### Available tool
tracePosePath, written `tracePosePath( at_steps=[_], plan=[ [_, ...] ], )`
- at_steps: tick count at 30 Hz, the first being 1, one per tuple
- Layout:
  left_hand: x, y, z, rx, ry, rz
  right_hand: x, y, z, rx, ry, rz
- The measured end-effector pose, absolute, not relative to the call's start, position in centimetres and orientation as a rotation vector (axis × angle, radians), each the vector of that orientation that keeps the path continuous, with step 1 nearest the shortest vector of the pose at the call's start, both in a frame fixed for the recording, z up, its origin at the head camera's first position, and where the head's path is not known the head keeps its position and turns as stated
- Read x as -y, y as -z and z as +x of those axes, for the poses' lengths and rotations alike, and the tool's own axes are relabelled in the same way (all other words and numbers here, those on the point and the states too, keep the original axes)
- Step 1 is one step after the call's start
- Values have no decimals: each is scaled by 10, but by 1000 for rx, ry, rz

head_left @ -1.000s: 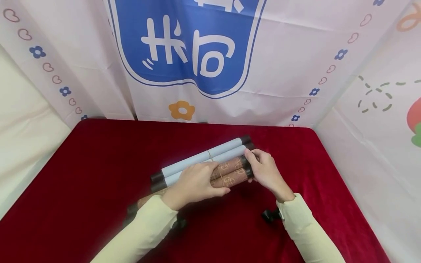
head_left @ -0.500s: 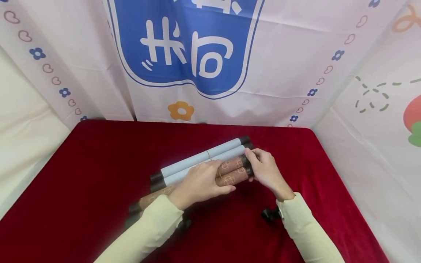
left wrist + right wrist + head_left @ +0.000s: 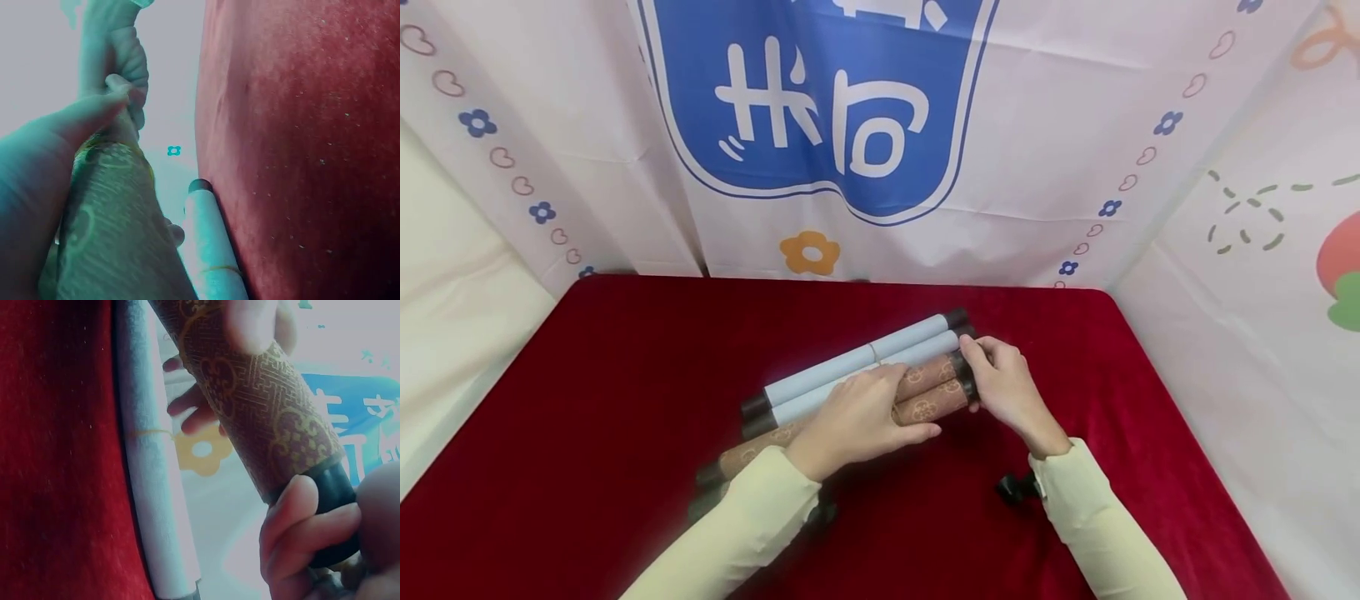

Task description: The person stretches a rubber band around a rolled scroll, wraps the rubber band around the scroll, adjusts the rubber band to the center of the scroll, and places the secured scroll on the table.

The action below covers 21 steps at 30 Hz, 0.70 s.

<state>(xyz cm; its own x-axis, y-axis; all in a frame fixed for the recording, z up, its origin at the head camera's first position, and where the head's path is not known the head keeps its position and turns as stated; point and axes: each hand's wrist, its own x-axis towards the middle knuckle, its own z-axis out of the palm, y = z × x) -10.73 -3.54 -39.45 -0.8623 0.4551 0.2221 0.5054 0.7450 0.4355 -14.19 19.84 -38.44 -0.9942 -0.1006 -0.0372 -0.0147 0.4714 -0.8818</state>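
Note:
A brown scroll [image 3: 936, 402] with a gold pattern, rolled from both ends into two side-by-side rolls, lies slanted in my hands. My left hand [image 3: 853, 417] grips it across the middle, thumb on the near side. With thumb and fingers my right hand [image 3: 1007, 387] holds its dark right end; the right wrist view shows fingers curled round that black end [image 3: 334, 487]. A thin yellowish string circles the brown scroll. Just behind it a light blue scroll [image 3: 842, 362], tied with string and dark-ended, lies on the red cloth. My left forearm hides part of the brown scroll.
The table wears a red velvet cloth [image 3: 625, 375]. A white printed curtain [image 3: 1037, 167] with a blue emblem hangs behind it, and pale side curtains flank it. A small black object [image 3: 1011, 490] sits at my right cuff.
My left hand has shifted slightly right along the brown scroll. The right hand keeps its hold on the end, and the light blue scroll stays in place.

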Motion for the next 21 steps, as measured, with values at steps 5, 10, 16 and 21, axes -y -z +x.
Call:
tracePosePath(
  at_steps=[5, 10, 16, 21],
  plan=[
    [46, 396, -101, 2850, 746, -759, -202, 383, -144, -2638, 1551, -136],
    [67, 396, -95, 2879, 720, -721, -203, 381, -145, -2637, 1548, -137],
    [55, 399, -99, 2845, 747, -766, -204, 383, -145, -2643, 1551, -94],
    [51, 401, -99, 2832, 769, -767, -205, 386, -146, -2638, 1548, -93]
  ],
)
